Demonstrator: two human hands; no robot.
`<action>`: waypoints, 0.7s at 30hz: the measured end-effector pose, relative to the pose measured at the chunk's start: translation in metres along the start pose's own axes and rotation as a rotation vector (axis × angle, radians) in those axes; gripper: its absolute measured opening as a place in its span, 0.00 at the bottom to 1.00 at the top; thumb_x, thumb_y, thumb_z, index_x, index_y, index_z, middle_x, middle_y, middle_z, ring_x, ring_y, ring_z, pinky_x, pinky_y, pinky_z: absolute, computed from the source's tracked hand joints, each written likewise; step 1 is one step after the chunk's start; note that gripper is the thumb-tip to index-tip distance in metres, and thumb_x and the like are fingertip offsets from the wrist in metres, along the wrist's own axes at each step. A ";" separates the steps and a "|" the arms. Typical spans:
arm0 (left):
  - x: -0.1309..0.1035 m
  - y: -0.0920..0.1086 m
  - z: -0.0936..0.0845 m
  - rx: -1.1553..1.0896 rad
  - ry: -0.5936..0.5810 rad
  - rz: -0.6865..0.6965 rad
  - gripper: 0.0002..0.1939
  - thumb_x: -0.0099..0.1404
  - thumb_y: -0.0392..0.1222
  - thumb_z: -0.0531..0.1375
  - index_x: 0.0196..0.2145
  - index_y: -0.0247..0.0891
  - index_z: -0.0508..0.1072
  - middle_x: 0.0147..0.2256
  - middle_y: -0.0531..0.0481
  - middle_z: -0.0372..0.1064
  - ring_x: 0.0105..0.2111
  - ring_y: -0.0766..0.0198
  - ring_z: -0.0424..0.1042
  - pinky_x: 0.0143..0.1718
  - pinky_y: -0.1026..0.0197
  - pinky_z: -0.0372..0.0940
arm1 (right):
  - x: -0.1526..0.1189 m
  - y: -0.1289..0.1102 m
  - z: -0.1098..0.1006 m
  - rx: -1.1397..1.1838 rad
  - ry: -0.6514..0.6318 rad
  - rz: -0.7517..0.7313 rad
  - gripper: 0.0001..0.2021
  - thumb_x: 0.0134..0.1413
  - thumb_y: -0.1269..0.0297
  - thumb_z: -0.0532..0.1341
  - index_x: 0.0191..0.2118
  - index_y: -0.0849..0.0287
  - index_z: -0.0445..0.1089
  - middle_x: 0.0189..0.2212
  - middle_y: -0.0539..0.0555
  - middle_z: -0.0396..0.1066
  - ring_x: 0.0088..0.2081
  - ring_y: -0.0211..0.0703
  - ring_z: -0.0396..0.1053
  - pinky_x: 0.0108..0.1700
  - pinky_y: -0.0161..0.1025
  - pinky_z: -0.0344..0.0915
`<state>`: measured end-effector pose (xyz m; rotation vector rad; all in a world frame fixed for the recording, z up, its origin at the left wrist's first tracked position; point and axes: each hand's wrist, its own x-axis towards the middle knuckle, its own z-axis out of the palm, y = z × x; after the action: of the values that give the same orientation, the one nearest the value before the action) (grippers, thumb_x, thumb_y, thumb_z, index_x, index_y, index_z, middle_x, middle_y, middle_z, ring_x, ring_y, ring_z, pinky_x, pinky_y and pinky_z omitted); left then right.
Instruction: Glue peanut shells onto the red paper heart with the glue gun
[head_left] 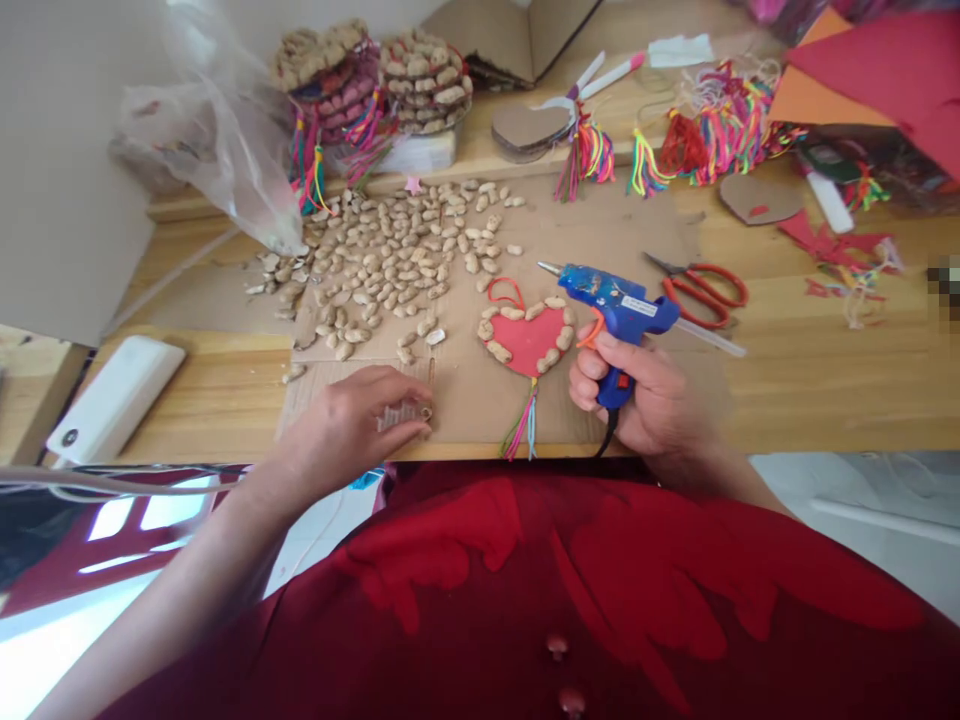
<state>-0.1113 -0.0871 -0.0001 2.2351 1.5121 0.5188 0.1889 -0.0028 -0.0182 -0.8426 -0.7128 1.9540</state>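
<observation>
My right hand (637,390) is wrapped round the handle of a blue hot glue gun (611,300), its nozzle pointing up and left. A clear glue stick (712,337) protrudes from the gun's back. Left of the nozzle lies a red heart (527,340) with peanuts along part of its edge, an orange-red loop on top and a coloured tassel (523,425) below. My left hand (367,410) is curled at the table's front edge. Something pale and see-through shows between its thumb and fingers, with a small brownish bit at the fingertips; I cannot make out what it is.
Loose peanuts (397,245) cover the cardboard sheet (465,400). Orange-handled scissors (705,290) lie right of the gun. Peanut-covered pieces (426,80), cardboard hearts (531,130) and tassels (735,120) line the back. A white power bank (116,395) sits at left, near a plastic bag (225,140).
</observation>
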 end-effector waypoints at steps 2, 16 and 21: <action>-0.001 -0.001 0.006 0.002 0.001 0.018 0.08 0.70 0.43 0.64 0.42 0.39 0.79 0.38 0.49 0.78 0.36 0.63 0.77 0.37 0.63 0.69 | 0.000 0.000 -0.001 0.009 -0.001 -0.006 0.08 0.52 0.65 0.70 0.36 0.58 0.73 0.22 0.46 0.64 0.22 0.34 0.62 0.21 0.34 0.58; 0.023 0.027 0.023 -0.360 0.064 -0.193 0.08 0.69 0.45 0.62 0.40 0.40 0.79 0.42 0.46 0.80 0.40 0.61 0.78 0.43 0.61 0.71 | 0.004 -0.016 -0.005 -0.254 0.129 -0.269 0.06 0.56 0.60 0.68 0.35 0.56 0.73 0.23 0.47 0.66 0.28 0.38 0.67 0.31 0.38 0.64; 0.037 0.033 0.032 -0.681 0.020 -0.365 0.12 0.67 0.51 0.65 0.39 0.39 0.78 0.53 0.40 0.77 0.56 0.50 0.74 0.57 0.48 0.70 | 0.028 -0.036 -0.013 -0.558 0.179 -0.386 0.09 0.58 0.58 0.67 0.31 0.55 0.74 0.27 0.50 0.74 0.34 0.42 0.72 0.37 0.39 0.64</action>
<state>-0.0563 -0.0671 -0.0078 1.4094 1.4241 0.7915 0.2055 0.0401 -0.0076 -1.0966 -1.2376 1.3290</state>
